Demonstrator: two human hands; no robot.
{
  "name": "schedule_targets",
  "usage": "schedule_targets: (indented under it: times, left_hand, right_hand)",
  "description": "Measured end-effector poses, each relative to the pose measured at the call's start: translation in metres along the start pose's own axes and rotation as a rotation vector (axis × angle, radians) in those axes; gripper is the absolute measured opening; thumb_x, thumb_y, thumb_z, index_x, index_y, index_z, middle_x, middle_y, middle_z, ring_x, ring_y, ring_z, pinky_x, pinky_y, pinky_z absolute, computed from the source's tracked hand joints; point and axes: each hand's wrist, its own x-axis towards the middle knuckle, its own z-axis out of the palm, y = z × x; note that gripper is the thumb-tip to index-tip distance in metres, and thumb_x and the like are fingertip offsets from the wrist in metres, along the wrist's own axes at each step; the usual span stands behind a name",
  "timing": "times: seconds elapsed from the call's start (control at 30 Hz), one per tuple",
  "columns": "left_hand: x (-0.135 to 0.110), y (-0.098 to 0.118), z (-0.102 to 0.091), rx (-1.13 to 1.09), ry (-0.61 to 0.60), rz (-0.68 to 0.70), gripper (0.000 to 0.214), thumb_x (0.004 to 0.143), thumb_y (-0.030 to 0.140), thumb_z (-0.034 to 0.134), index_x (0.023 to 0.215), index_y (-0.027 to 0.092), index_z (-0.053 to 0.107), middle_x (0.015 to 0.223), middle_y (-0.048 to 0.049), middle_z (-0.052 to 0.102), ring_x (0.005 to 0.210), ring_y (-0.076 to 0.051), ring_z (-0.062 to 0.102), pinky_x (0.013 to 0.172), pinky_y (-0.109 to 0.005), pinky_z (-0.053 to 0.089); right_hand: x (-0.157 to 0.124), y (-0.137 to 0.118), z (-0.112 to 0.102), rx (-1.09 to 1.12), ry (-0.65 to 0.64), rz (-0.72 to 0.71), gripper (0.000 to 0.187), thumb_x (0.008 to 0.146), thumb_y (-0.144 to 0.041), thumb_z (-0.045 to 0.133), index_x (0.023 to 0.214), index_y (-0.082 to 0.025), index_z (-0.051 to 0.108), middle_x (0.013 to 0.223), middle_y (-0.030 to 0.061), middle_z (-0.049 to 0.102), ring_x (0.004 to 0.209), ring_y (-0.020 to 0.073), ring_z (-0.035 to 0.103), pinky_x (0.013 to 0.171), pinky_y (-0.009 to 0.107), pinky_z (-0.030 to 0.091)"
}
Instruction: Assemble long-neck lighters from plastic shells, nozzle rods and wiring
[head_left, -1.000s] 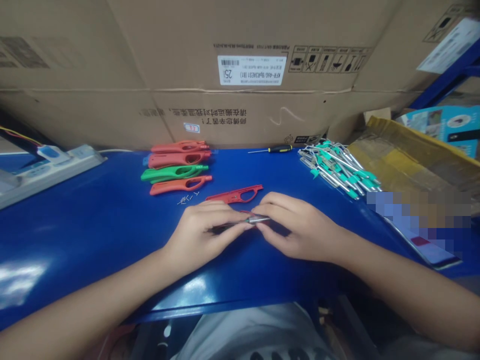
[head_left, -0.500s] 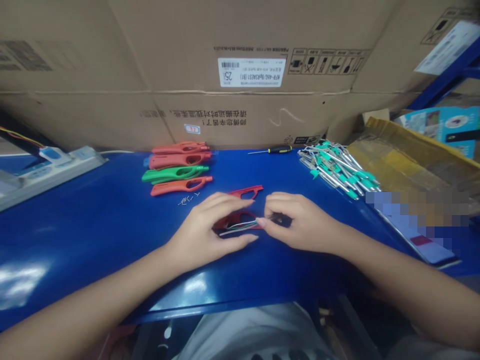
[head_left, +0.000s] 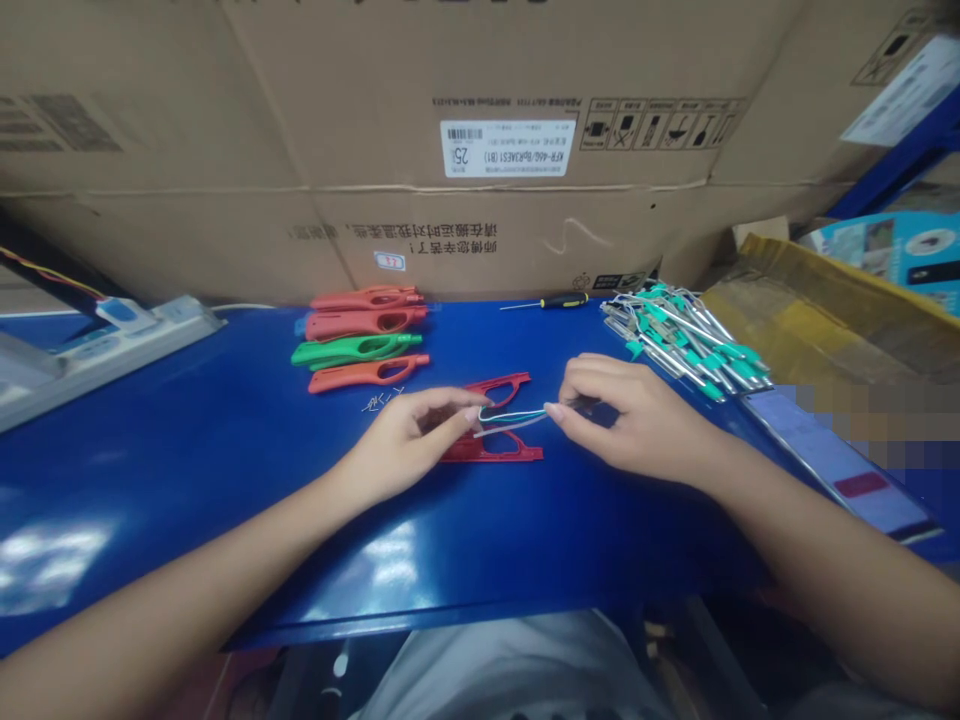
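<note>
Housing, red moulded plastic, open-frame (head_left: 491,452): flat on the blue workbench (head_left: 187,490), front and centre, directly beneath both hands. Thin wires, white and green (head_left: 514,416): single loop, raised just above the housing, spanning the gap between the hands.

Right hand (head_left: 637,415): palm down, thumb and forefinger pinched on the wire ends, remaining fingers curled inward. Left hand (head_left: 409,445): half-curled, palm down, fingertips (head_left: 471,412) at the near end of the wire loop, above the housing; firm grip or light touch, impossible to tell.

Moulded handles, three orange-red, one green (head_left: 364,322): row of four, side by side on the bench, beyond the left hand. Small metal pins (head_left: 379,403): loose scatter just in front of that row, near the left hand. Screwdriver, black and yellow grip, slim shaft (head_left: 562,300): lying along the far edge of the bench, well apart from both hands.

Metal rods with green sleeves (head_left: 682,340): loose heap at the far right of the bench, just beyond the right hand. Power strip (head_left: 150,325): far left on the bench, with cable attached. Cardboard carton (head_left: 502,230): upright behind the bench, printed with Chinese text, white barcode label (head_left: 506,148) on its face. Yellow-edged cardboard (head_left: 817,325): right of the bench, partly blurred by pixelation at its lower edge.
</note>
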Motion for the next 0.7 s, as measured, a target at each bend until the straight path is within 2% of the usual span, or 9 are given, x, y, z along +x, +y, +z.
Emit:
schedule_targets:
  times: [0.13, 0.3, 0.43, 0.7]
  left_hand:
    - [0.0, 0.001, -0.009, 0.178, -0.008, 0.028, 0.026, 0.09, 0.038, 0.068, 0.101, 0.017, 0.077, 0.098, -0.0078, 0.077, 0.088, -0.02, 0.072, 0.08, -0.03, 0.058]
    - [-0.001, 0.0, -0.022, 0.452, -0.148, 0.18, 0.018, 0.091, 0.026, 0.065, 0.103, 0.021, 0.079, 0.099, -0.0056, 0.072, 0.084, -0.016, 0.067, 0.077, -0.027, 0.053]
    - [-0.003, 0.001, -0.024, 0.48, -0.194, 0.148, 0.019, 0.092, 0.024, 0.065, 0.106, 0.022, 0.078, 0.095, -0.0031, 0.071, 0.068, -0.01, 0.062, 0.063, -0.022, 0.049]
    - [-0.002, 0.006, -0.026, 0.493, -0.265, 0.08, 0.016, 0.09, 0.025, 0.069, 0.101, 0.02, 0.079, 0.089, -0.0022, 0.072, 0.068, -0.01, 0.064, 0.065, -0.021, 0.049]
  right_hand:
    - [0.001, 0.001, 0.002, -0.035, -0.125, 0.061, 0.026, 0.094, -0.031, 0.056, 0.072, -0.02, 0.048, 0.074, 0.0, 0.053, 0.072, 0.0144, 0.049, 0.066, 0.028, 0.034]
    - [0.001, 0.004, 0.011, -0.027, -0.343, 0.12, 0.026, 0.094, -0.035, 0.056, 0.075, -0.019, 0.053, 0.078, 0.0009, 0.059, 0.074, 0.0148, 0.051, 0.064, 0.028, 0.032]
    - [0.001, 0.008, 0.019, 0.033, -0.377, 0.162, 0.019, 0.091, -0.034, 0.06, 0.08, -0.02, 0.054, 0.081, -0.0003, 0.062, 0.075, 0.0143, 0.052, 0.063, 0.027, 0.032]
    - [0.001, 0.009, 0.018, 0.106, -0.382, 0.135, 0.021, 0.094, -0.035, 0.06, 0.08, -0.02, 0.055, 0.08, -0.0008, 0.06, 0.072, 0.0129, 0.051, 0.063, 0.026, 0.034]
